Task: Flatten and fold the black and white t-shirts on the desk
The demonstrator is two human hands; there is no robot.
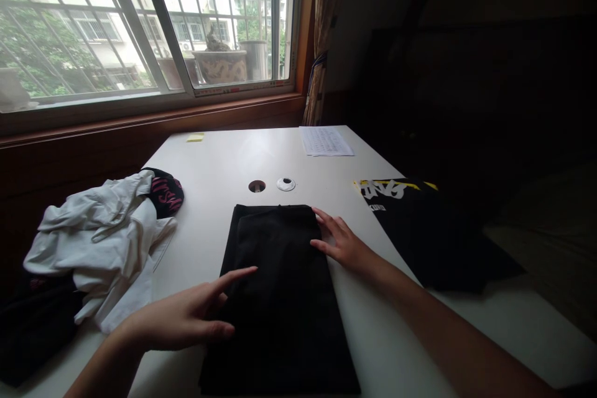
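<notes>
A black cloth [284, 298], folded into a long rectangle, lies flat on the white table in front of me. My left hand [186, 317] is at its left edge, fingers apart, with the index finger reaching over the cloth and the thumb near its side. At the upper right edge of the cloth is my right hand [342, 242], its fingers spread and the fingertips touching the edge. Neither hand grips anything. Some of the left hand's fingers are partly hidden behind the index finger and the cloth's edge.
White and black clothes [100, 230] lie heaped at the left. A black garment [420, 230] with white and yellow print lies at the right edge. Papers [326, 140], a yellow note [194, 137] and a round white cover [286, 184] beside a hole [257, 186] are on the table [224, 161].
</notes>
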